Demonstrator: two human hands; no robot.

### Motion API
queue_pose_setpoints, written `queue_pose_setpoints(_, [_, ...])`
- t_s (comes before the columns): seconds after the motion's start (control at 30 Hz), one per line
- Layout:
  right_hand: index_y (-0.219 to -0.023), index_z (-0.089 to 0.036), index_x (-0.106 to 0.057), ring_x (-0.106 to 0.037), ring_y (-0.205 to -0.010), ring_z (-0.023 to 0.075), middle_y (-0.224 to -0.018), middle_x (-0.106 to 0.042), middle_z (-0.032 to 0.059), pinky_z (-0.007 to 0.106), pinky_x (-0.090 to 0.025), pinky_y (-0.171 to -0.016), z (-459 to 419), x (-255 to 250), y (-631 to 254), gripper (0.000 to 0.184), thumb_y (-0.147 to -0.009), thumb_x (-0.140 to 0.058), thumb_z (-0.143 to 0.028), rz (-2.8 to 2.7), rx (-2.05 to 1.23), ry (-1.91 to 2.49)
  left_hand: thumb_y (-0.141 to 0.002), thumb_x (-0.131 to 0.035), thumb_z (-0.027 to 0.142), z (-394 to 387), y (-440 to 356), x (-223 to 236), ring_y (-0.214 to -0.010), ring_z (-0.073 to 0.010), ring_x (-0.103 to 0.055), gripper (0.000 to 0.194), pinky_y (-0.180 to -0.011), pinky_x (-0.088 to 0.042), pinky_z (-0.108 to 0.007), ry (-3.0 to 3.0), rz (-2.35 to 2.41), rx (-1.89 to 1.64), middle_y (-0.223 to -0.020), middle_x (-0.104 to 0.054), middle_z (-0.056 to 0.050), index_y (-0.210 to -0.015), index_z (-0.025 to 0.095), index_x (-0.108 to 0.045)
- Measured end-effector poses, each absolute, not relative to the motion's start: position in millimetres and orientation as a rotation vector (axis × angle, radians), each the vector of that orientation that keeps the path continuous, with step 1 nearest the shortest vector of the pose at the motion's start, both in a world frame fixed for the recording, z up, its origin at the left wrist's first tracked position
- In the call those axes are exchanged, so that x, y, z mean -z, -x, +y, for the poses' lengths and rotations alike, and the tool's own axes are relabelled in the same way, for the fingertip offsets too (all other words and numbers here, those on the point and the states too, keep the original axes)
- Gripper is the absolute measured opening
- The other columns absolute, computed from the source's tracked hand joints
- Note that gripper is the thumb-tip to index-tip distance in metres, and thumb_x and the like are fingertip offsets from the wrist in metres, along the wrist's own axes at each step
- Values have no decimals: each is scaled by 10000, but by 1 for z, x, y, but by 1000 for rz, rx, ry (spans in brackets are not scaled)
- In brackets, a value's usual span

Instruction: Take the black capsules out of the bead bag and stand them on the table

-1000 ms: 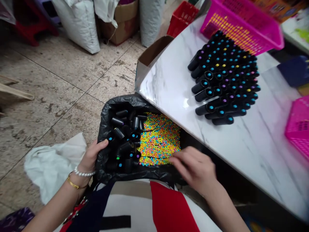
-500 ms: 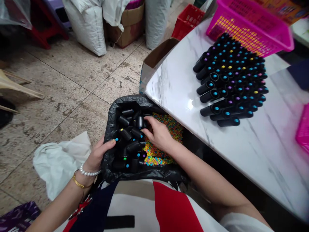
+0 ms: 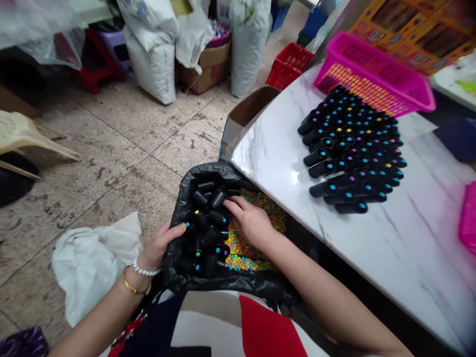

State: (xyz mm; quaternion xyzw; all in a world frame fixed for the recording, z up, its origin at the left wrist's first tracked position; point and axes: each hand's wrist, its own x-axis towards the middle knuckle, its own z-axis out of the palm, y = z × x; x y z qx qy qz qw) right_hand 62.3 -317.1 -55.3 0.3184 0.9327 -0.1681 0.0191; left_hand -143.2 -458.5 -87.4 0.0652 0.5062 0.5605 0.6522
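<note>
A black plastic bag [image 3: 177, 277] sits on my lap, holding several black tubes [image 3: 208, 218] with coloured tips and a heap of small multicoloured beads [image 3: 243, 250]. My left hand [image 3: 159, 246] grips the bag's left rim, thumb inside. My right hand [image 3: 249, 220] reaches into the bag, fingers resting on the black tubes; whether it holds one I cannot tell. On the white marble table [image 3: 275, 144] lies a stacked pile of the same black tubes [image 3: 353, 148], coloured ends facing me.
A pink basket [image 3: 375, 74] stands behind the pile and another pink one [image 3: 469, 218] at the right edge. On the tiled floor are a cardboard box [image 3: 241, 116], a red crate [image 3: 288, 64], white sacks [image 3: 156, 59], and a white bag [image 3: 89, 263] by my left arm.
My right hand has moved from the bag's near right edge to the black tubes inside. The view has tilted upward. My left hand stays on the rim.
</note>
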Motion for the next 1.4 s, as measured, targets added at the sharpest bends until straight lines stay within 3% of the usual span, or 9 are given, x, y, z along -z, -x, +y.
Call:
queue_pose_setpoints(0.27, [-1317, -238, -494, -606, -925, 229, -1135, -584, 118, 340, -522, -734, -312, 55, -74, 445, -875, -503, -180, 2928, 437, -804, -730, -708, 321, -467, 139, 88, -927, -323, -692, 358, -823, -558, -407, -74, 1105, -1298, -973, -760, -75, -1067, 202, -708])
queue_pose_setpoints(0.4, [-1124, -195, -578, -555, -1085, 241, -1235, -535, 128, 378, -504, -873, -319, 46, -81, 291, -837, -583, -246, 3066, 834, -839, -790, -658, 292, -470, 137, 89, -950, -300, -688, 364, -843, -550, -386, -110, 1066, -1311, -1021, -753, -65, -1145, 213, -673])
queue_pose_setpoints(0.5, [-1152, -214, -524, -628, -847, 152, -1020, -628, 51, 280, -537, -730, -330, 42, -97, 281, -874, -551, -243, 2915, 1274, -1115, -815, -638, 277, -470, 138, 87, -966, -284, -684, 395, -859, -541, -376, -136, 1066, -1312, -1077, -739, -53, -1208, 230, -633])
queue_pose_setpoints(0.57, [-1183, -229, -522, -637, -763, 139, -915, -651, 16, 262, -536, -689, -337, 48, -112, 283, -902, -535, -265, 2827, 1331, -1249, -819, -638, 272, -470, 138, 87, -967, -277, -683, 403, -853, -542, -367, -130, 1078, -1313, -1077, -739, -51, -1219, 225, -623])
queue_pose_setpoints(0.73, [-1058, -192, -650, -628, -962, 212, -1086, -634, 102, 342, -529, -838, -347, 67, -149, 211, -910, -541, -295, 2956, 696, -1261, -794, -672, 266, -469, 137, 87, -911, -264, -697, 434, -772, -569, -336, -126, 1113, -1333, -1013, -752, -55, -1217, 188, -618])
queue_pose_setpoints(0.9, [-1306, -247, -539, -547, -1071, 251, -1363, -509, 103, 374, -510, -869, -350, 65, -161, 433, -892, -484, -132, 3063, 265, -796, -756, -702, 306, -468, 135, 82, -680, -249, -713, 397, -624, -585, -333, -102, 1129, -1259, -835, -769, -62, -1122, 155, -676])
queue_pose_setpoints(1.13, [-1217, -156, -602, -562, -912, 245, -1095, -644, 144, 362, -494, -766, -342, 70, -135, 331, -913, -476, -182, 3036, 163, -665, -723, -731, 304, -467, 132, 71, -880, -277, -706, 346, -814, -559, -358, -201, 1099, -1320, -944, -766, -60, -1048, 187, -721])
queue_pose_setpoints(1.23, [-1167, -149, -619, -568, -888, 239, -1013, -653, 128, 348, -488, -747, -350, 71, -122, 299, -909, -468, -158, 3036, 337, -667, -704, -748, 304, -466, 128, 66, -911, -289, -700, 396, -838, -552, -371, -177, 1144, -1308, -994, -758, -68, -1079, 184, -710])
queue_pose_setpoints(1.4, [-1103, -203, -632, -612, -945, 170, -1014, -668, 50, 279, -484, -839, -361, 73, -122, 342, -802, -562, -58, 2956, 1235, -815, -678, -773, 316, -465, 124, 63, -853, -283, -714, 495, -807, -566, -360, -140, 1198, -1311, -879, -773, -55, -1146, 183, -680])
